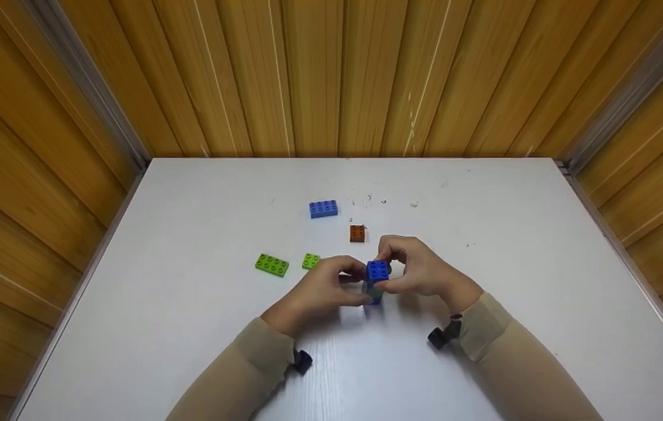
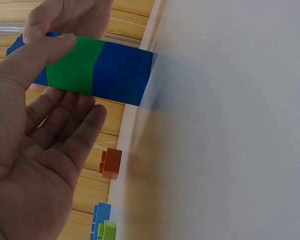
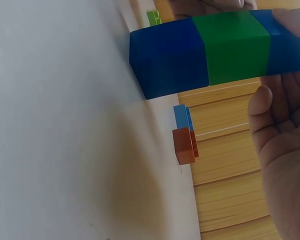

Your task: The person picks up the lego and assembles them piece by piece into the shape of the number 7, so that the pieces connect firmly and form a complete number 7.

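Blue and green, the upright three-brick plastic tower point(image 3: 225, 50) is standing well in from the far edge of the white surface point(image 1: 518, 263). We are pinching its top with our right hand point(image 1: 422, 271), our left hand point(image 1: 324, 285) grasping it.

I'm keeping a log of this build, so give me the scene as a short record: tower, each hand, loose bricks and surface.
Tower: upright; blue, green, blue
Left hand: holds the tower's middle
Right hand: grips the top blue brick
Loose bricks: light blue brick, orange brick, long green brick, small green brick
Surface: white table
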Tool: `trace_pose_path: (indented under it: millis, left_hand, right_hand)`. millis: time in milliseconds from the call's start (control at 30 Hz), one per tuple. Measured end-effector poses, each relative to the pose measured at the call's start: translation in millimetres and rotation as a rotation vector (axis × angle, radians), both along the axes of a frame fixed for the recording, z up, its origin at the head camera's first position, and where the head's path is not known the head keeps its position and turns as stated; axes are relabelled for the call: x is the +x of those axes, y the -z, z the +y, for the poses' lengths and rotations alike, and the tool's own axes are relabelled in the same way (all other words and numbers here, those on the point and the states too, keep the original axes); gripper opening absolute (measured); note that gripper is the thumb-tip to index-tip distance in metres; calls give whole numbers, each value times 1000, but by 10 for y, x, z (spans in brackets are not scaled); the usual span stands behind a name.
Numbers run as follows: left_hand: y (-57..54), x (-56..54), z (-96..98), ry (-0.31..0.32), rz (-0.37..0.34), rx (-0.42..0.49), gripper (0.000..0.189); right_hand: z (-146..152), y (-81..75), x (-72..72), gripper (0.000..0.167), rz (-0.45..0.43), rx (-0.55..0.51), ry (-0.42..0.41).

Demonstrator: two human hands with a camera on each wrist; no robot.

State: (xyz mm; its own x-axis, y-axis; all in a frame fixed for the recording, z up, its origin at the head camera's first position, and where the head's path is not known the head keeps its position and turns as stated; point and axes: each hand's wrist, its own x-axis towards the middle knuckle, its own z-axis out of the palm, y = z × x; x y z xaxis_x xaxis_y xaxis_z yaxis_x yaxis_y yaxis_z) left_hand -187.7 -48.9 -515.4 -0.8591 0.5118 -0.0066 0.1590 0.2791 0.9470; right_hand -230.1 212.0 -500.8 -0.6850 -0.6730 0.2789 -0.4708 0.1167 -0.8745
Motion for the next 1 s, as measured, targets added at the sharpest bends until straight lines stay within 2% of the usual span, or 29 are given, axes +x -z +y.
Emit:
trace_pose_path:
  millis: [133, 200, 300, 367, 467, 600, 700, 833, 1000]
  left_hand:
    - [-2, 21, -181, -14, -49, -28, 50]
    - [-11, 31, -298, -49, -81, -44, 53]
    - [-40, 35, -511, -122, -92, -74, 53]
    - [-63, 34, -667, -172, -77, -81, 51]
    - [-104, 24, -902, -240, -15, -93, 49]
    - [-166, -28, -1176, -326, 45, -132, 50]
    - [-191, -82, -1357, -388, 39, -166, 52]
    - [-137, -139, -1561, -433, 26, -213, 52]
    - [-43, -197, -1739, -448, 19, -291, 46]
  right_hand:
    - [-13, 3, 9, 31, -18, 37, 6]
    - [-13, -8, 17, 31, -25, 54, 11]
    - [-18, -29, 27, 32, -34, 74, 21]
    - [-24, -33, 29, 33, -37, 82, 23]
    - [-31, -25, 28, 33, -41, 88, 18]
    - [-23, -16, 19, 33, -39, 59, 2]
    - [-16, -19, 6, 32, -22, 33, -8]
    - [-5, -8, 5, 33, -9, 37, -2]
    - [-6, 3, 8, 34, -4, 53, 17]
